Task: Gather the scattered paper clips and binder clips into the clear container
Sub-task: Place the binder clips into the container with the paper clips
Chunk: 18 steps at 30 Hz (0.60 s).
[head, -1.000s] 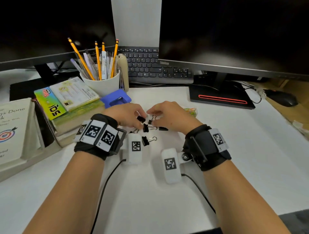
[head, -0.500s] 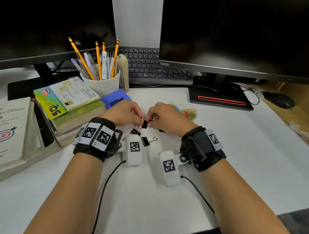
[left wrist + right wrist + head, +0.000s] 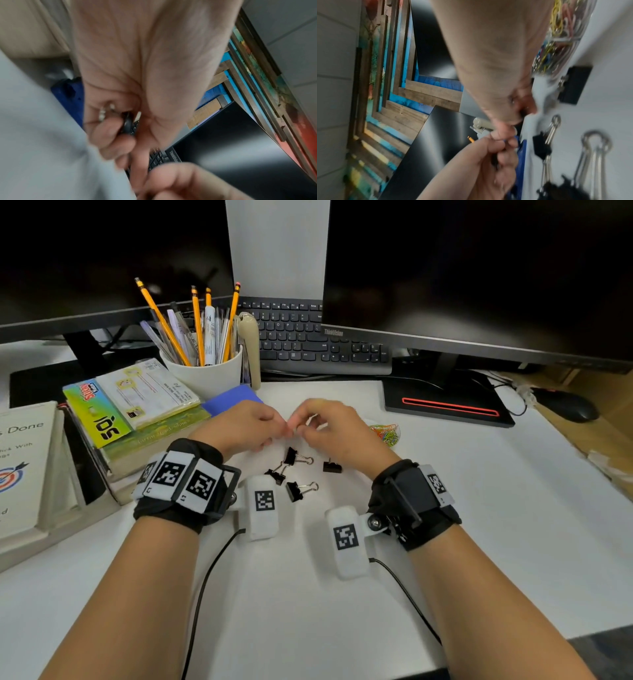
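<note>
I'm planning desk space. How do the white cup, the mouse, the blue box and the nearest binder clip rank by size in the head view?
1. white cup
2. mouse and blue box, unsure: the box is partly hidden
3. binder clip

The binder clips (image 3: 298,458) on the desk just under both hands look like matt black painted metal bodies with shiny silver wire handles. The desk top (image 3: 445,542) is smooth matt white. Just right of the right hand (image 3: 337,433) there's a clear glossy plastic container (image 3: 387,433) full of paper clips (image 3: 559,24) with smooth coloured coating. Behind the left hand (image 3: 239,428), a glossy white ceramic-looking cup (image 3: 209,374) holds yellow painted pencils (image 3: 161,320). Wrist straps (image 3: 178,508) look like black cloth.
</note>
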Motion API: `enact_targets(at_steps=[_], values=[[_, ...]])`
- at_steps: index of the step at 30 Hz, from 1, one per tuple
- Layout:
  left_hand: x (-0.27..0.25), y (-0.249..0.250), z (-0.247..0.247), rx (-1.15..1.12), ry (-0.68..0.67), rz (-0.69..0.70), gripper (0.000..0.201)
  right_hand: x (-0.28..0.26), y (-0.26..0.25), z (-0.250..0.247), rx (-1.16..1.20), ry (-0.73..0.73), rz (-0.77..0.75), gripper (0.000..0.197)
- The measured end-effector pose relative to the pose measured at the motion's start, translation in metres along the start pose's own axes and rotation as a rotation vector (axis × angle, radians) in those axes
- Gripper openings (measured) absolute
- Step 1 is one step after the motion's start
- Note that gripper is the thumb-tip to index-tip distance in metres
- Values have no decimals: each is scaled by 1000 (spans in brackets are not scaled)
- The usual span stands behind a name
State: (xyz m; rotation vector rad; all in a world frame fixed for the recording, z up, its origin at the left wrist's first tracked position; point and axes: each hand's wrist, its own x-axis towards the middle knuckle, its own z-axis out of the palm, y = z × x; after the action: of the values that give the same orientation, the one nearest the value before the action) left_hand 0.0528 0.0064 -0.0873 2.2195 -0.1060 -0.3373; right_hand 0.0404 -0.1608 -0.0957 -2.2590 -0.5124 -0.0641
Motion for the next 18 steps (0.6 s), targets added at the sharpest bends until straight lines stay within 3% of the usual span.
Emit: enact_targets(at_steps=[1,3,6,8,12,15,18], values=[[-2,2,1,54,-74,-2,11,1,1,-3,178,51,26,19],[-4,2,4,159,-175,-1,26,1,2,-11,541,107,93,20],[-6,4,7,220,-208,24,34,-1,-1,-20,1053,81,233,22],[-5,3,8,228,-202,53,30,-2,-3,-22,1191,93,335,21],[-7,2,8,222,-169,63,20,-4,-5,-25,1100,64,470,21],[-6,0,6,222,-141,67,13,-7,-5,-35,824,-14,457,15],[-5,-3,5,234,-128,95,21,-14,-4,-43,514,-170,424,16]])
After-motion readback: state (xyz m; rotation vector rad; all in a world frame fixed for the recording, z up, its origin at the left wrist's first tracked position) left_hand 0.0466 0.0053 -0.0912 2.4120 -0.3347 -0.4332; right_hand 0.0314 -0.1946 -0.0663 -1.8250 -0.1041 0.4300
